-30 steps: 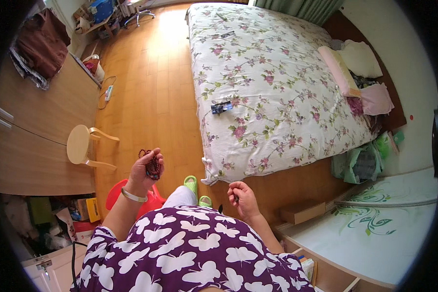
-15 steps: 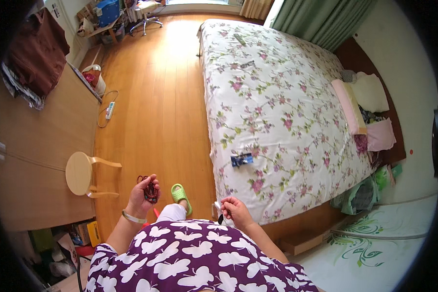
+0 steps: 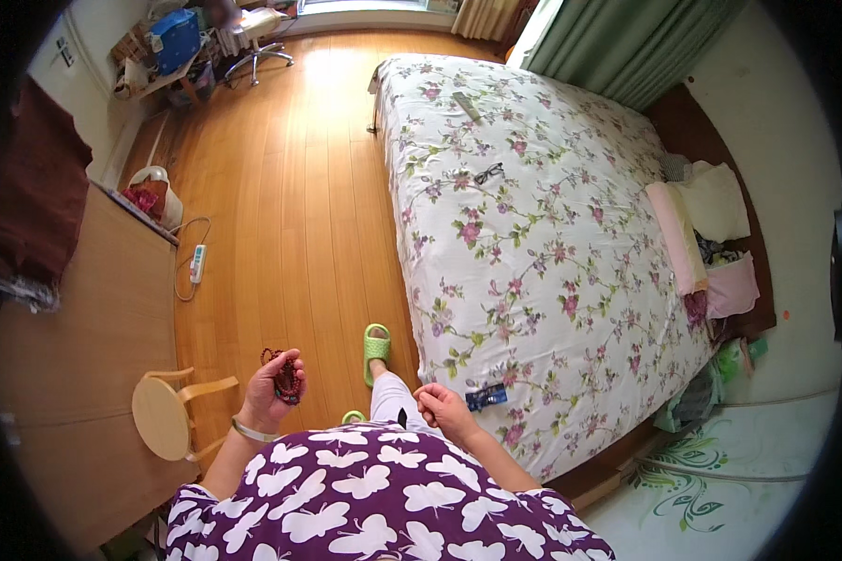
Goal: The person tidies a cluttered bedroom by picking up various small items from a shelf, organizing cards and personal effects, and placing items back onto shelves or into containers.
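Beads [image 3: 290, 383] in the left fingers [image 3: 291, 359], can't tell about the right ones

So the left fingers are curled around a string of dark red beads, with some loops poking out just past the fingertips. There's a pale bracelet [image 3: 254, 434] round the wrist, below those fingers. The right fingers [image 3: 428, 399] are bent in with the thumb up close, and honestly I can't tell if anything is pinched in there

They're over the near edge of a flowery bed [image 3: 552, 323]. A small blue packet [image 3: 486, 398] lies on it just right of the right fingers, and a pair of glasses [image 3: 488, 173] sits well ahead of them. A green slipper [image 3: 377, 343] is on the floor [image 3: 290, 271] between both sets of fingers, a bit ahead. Left of the left fingers: a round wooden stool [image 3: 161, 417]
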Tool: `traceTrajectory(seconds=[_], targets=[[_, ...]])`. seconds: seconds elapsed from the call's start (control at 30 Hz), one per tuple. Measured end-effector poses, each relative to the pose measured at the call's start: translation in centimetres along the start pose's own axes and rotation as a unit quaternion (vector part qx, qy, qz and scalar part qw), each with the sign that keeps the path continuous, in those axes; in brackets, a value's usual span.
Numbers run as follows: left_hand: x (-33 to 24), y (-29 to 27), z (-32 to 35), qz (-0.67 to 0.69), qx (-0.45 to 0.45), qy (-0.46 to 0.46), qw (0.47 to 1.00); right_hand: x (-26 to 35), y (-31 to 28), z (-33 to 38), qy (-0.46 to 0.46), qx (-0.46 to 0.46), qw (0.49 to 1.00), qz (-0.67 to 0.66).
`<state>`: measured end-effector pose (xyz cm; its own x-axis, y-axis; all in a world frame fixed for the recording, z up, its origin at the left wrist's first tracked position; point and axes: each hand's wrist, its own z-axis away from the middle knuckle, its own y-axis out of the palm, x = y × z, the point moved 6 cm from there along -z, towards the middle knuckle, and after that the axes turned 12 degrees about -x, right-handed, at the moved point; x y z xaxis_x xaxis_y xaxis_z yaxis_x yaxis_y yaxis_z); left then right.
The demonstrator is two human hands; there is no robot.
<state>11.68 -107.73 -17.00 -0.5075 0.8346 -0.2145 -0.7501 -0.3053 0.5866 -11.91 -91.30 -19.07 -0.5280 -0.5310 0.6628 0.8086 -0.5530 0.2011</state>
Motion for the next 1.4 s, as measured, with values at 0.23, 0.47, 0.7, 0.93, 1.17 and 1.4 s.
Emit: traceTrajectory(seconds=[0.23, 0.47, 0.7, 0.93, 1.17, 1.4], targets=[[-9.1, 8.2, -7.4, -0.045, 0.003, -0.003, 0.999, 11.4, 2.7, -13.1, -0.046, 0.006, 0.999, 0.000], [-16.6, 18.2, -13.2, -0.058, 0.002, 0.033, 0.998, 26.1, 8.1, -23.2, -0.088, 0.048, 0.994, -0.044], [-26.3, 20.8, -21.5, -0.006, 0.003, 0.015, 1.000, 33.4, 13.9, -34.0, -0.042, 0.091, 0.995, -0.007], [-40.7, 28.3, -30.8, -0.051, 0.002, 0.043, 0.998, 40.5, 18.8, -43.5, -0.011, 0.050, 0.999, -0.006], [-48.9, 41.0, -41.0, -0.106, 0.039, -0.002, 0.994, 49.9, 20.5, -51.4, -0.010, -0.055, 0.994, -0.099], [-52.0, 55.4, -52.2, -0.114, 0.137, -0.078, 0.981, 64.8, 23.4, -63.8, -0.084, -0.004, 0.951, -0.296]])
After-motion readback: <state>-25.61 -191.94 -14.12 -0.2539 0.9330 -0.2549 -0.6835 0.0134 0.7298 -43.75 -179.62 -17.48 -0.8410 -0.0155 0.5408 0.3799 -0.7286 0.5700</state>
